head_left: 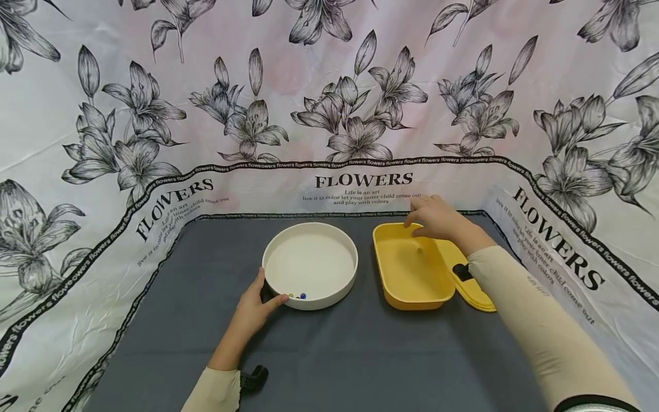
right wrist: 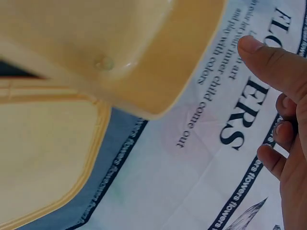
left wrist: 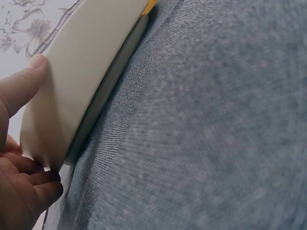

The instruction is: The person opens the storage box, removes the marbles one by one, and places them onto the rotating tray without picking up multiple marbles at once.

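Note:
My left hand (head_left: 252, 306) grips the near left side of a round white dish (head_left: 311, 260), its thumb at the rim and its fingers against the outer wall and lower edge. Several tiny beads, one of them blue (head_left: 302, 296), lie inside by the near wall, close to the thumb. My right hand (head_left: 437, 217) hovers at the far end of a yellow rectangular box (head_left: 412, 269), fingers loosely bent with nothing between them. In the right wrist view the thumb stands apart from the fingers. One small yellowish bead (right wrist: 104, 63) shows inside the box.
A yellow lid (head_left: 476, 294) lies to the right of the box, partly under it and behind my forearm. Dark grey cloth (head_left: 334, 355) covers the table. White flower-printed fabric (head_left: 288, 74) rises at the back and both sides.

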A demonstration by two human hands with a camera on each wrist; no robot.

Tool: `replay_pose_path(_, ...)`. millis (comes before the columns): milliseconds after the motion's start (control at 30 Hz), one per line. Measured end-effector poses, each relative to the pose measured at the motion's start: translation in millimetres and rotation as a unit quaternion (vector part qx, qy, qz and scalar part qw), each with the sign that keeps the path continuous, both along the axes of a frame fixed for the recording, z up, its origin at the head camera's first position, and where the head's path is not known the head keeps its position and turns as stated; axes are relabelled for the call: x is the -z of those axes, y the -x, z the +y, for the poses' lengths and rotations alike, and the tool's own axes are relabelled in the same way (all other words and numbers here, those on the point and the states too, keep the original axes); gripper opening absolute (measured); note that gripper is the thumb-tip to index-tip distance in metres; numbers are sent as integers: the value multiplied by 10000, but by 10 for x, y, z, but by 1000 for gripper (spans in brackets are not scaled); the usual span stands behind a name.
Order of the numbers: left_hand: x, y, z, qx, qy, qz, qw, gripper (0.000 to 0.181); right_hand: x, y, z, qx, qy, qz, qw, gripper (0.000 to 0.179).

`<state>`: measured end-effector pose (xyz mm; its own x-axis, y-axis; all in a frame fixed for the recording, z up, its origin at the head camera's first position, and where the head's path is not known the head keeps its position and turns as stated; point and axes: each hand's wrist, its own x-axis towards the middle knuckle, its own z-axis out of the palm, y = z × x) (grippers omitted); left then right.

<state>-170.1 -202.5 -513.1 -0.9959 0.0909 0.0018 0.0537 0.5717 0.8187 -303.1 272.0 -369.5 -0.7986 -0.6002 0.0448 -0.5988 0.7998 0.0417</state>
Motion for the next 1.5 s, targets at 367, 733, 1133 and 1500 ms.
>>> replay_pose_path(367, -17, 16, 41, -58, 3, -4, 10000, 114, 204, -15, 208, -61, -84, -139, 9998, 25)
replay_pose_path(733, 2, -35, 37, -92, 82, -37, 9999, 114, 591, 64, 348, -210, -381, -190, 9989, 23)
replay_pose_path(1133, 18, 6, 17, -49, 81, 10, 10000, 114, 795, 155, 317, -624, -1057, 364, 9918, 10)
replay_pose_path(1500, 3, 41, 14, -116, 61, 89, 9999, 113, 801, 184, 192, -519, -1398, 441, 9878, 23)
